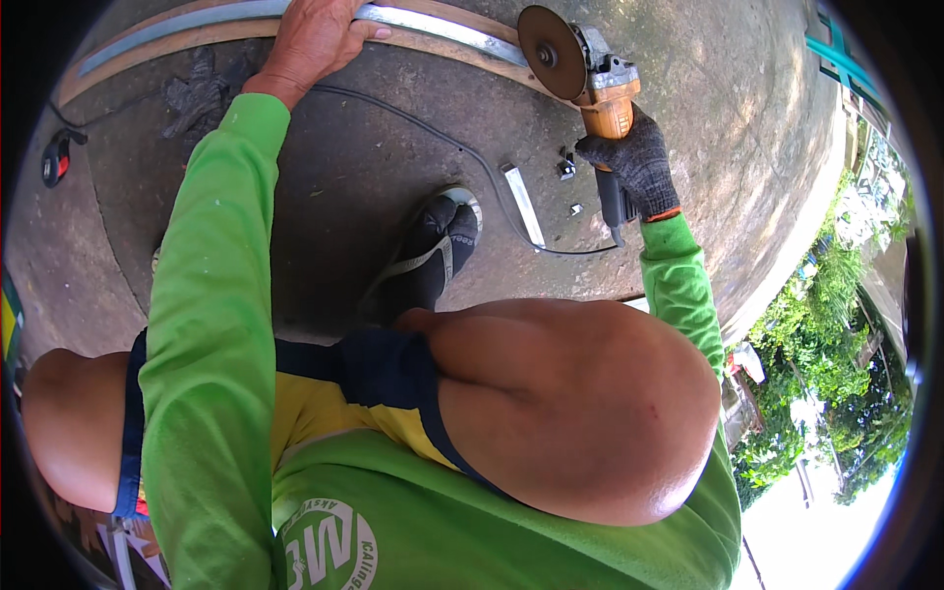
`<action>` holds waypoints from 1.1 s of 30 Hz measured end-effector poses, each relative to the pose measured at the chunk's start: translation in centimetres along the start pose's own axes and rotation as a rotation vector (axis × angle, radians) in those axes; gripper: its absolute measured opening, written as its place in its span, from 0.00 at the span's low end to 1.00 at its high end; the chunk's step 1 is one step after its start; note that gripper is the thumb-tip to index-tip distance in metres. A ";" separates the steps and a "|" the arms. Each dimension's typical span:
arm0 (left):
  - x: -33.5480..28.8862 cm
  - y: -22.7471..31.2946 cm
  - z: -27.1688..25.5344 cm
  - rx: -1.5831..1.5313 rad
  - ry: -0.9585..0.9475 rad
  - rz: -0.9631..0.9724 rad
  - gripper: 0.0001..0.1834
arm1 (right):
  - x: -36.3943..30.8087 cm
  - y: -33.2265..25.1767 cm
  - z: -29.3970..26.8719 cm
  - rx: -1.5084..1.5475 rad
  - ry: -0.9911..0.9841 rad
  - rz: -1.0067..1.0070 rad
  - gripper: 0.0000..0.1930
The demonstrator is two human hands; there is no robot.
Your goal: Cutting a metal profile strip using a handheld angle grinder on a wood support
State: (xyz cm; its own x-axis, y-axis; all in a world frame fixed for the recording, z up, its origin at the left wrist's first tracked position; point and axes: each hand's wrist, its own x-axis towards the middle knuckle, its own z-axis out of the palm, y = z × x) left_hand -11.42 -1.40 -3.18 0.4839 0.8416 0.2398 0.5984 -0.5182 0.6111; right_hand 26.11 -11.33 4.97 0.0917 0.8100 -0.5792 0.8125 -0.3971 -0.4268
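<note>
The right hand (637,162), in a dark knit glove, has its grip clenched around the body of an orange angle grinder (602,98), whose round disc (551,39) stands on edge against the long metal strip (433,25). The left hand (313,39), bare, presses down flat on that same strip further along, fingers curled over its far edge, so its grip is wrapped on the strip. The strip lies on a wooden board (197,34) that runs along the far edge of the concrete floor (374,177). The grinder's black cable (462,152) loops across the floor from near the left hand round to the tool's rear. A short offcut of metal (522,205) and a few small scraps (567,167) lie on the floor just beside the right hand. A dark shoe (438,246) is planted on the floor between the two arms, near the offcut. A dark glove (197,98) lies near the board toward the floor's left side, and a black and red object (56,157) sits at the far left edge. Past the floor's right edge are green bushes (826,324). Bare floor lies open between shoe and board.
</note>
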 end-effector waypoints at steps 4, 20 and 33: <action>-0.1 0.0 -0.1 -0.004 0.000 0.008 0.10 | 0.1 0.0 0.1 -0.021 -0.011 -0.010 0.33; -0.1 0.0 -0.1 -0.003 0.004 -0.001 0.08 | 0.0 0.4 0.2 0.008 -0.011 -0.009 0.34; 0.0 0.5 -0.3 -0.007 -0.005 -0.020 0.08 | -0.5 0.1 0.2 0.059 0.011 -0.023 0.32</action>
State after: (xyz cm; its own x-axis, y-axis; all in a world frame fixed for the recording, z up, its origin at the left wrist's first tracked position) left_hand -11.34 -1.62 -2.66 0.4748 0.8511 0.2239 0.6036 -0.5001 0.6210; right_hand 26.02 -11.83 5.06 0.0799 0.8241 -0.5608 0.7790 -0.4026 -0.4807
